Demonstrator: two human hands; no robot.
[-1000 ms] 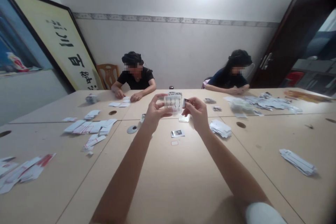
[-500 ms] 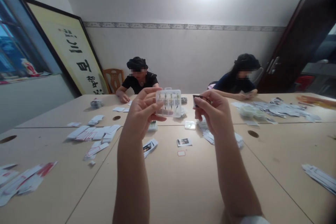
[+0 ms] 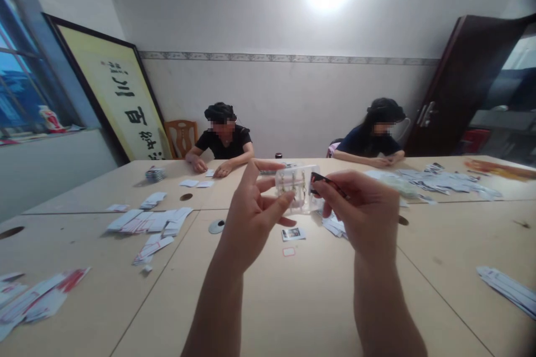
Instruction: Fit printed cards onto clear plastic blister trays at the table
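My left hand (image 3: 251,217) is raised in front of me and pinches a small clear plastic case (image 3: 296,188) with tiny items in a row inside. Close to its right edge, my right hand (image 3: 365,209) pinches a small dark card (image 3: 321,179), its corner touching or nearly touching the case. Below them on the beige table (image 3: 293,295) lie a small printed card (image 3: 292,233) and a tiny red-edged label (image 3: 288,251).
Two seated people work across the table, one in black (image 3: 224,142), one in dark blue (image 3: 371,142). Piles of white cards lie left (image 3: 148,220), far left (image 3: 33,295), right (image 3: 506,287) and back right (image 3: 439,178). A framed calligraphy panel (image 3: 121,103) leans on the wall; a dark door (image 3: 456,83) stands right.
Both hands have come closer to the camera and shifted right. The dark card has closed in on the case's right edge, and the view has tilted slightly.
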